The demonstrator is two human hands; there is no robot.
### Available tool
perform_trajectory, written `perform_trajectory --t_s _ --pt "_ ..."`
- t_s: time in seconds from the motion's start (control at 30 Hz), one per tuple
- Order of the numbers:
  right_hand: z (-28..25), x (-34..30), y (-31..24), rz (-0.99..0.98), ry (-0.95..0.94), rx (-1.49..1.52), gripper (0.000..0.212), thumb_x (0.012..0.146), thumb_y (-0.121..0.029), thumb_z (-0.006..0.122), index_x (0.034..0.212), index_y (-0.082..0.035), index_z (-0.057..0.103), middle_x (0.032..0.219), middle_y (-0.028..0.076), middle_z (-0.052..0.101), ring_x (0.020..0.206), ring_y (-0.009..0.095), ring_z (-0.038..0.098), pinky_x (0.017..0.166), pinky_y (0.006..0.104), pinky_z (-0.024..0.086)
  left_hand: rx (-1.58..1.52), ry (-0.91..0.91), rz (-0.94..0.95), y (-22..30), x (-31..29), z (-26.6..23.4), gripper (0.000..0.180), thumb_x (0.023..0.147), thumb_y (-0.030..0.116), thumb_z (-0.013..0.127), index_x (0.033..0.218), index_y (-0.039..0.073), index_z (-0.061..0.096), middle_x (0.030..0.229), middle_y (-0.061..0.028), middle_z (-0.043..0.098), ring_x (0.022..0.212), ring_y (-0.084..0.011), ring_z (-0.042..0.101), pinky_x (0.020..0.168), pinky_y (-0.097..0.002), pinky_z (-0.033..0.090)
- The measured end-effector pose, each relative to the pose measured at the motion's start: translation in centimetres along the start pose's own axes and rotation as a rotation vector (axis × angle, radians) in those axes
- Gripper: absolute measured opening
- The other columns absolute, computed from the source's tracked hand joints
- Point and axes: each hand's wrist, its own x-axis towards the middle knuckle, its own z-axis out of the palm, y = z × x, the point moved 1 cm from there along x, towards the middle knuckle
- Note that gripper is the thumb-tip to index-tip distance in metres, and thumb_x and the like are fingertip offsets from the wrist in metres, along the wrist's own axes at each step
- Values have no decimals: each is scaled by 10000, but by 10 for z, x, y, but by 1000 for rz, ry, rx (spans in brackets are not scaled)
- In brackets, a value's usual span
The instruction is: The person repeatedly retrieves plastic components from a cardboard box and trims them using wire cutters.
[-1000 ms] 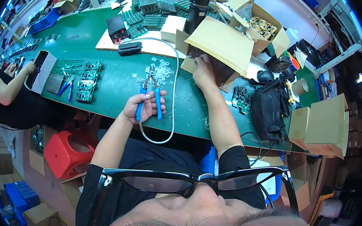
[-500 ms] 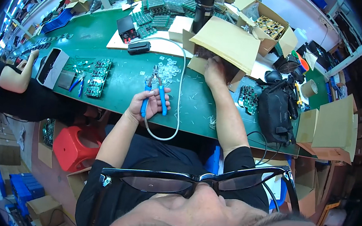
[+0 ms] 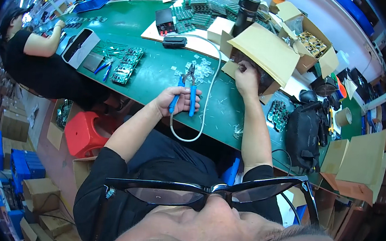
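Note:
In my left hand (image 3: 171, 99), near the table's front edge, are blue-handled cutting pliers (image 3: 192, 100). Their jaws point away from me and their handles are spread. A grey cable (image 3: 212, 92) loops from beside the handles round to the back of the table. Just beyond the jaws lies a scatter of small clear plastic pieces (image 3: 203, 69). My right hand (image 3: 247, 78) is at the mouth of a cardboard box (image 3: 267, 48), fingers curled together. Whatever they hold, if anything, I cannot make out. The box's inside is dark and mostly hidden.
Green circuit boards (image 3: 129, 66) and small blue-handled tools (image 3: 103, 67) lie to the left. A black bag (image 3: 304, 135) sits at the right, beside more boards (image 3: 278, 115). Behind stands a black flask (image 3: 247, 14). A person (image 3: 40, 56) works at the far left, near a red stool (image 3: 84, 134).
The view has shifted, so the table appears further right and higher. My right hand has drawn back from inside the box to its mouth. My left hand still holds the cutting pliers.

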Motion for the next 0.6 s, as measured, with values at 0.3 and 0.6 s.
perform_trajectory --t_s 0.3,0.6 --pt "5 -32 -40 489 -589 1382 313 989 -55 703 1293 -3 645 1185 145 726 912 150 704 803 271 579 78 57 16 -3 -4 10 523 1021 228 599 1443 -74 534 1193 -179 726 1098 -323 723 1045 -474 544" --pt "4 -44 -53 583 -746 1728 240 1039 -41 634 1278 -20 644 1213 175 726 984 197 727 871 309 595 606 239 25 11 -23 54 591 958 220 697 1458 -55 541 1176 -119 689 1054 -236 718 968 -365 555"
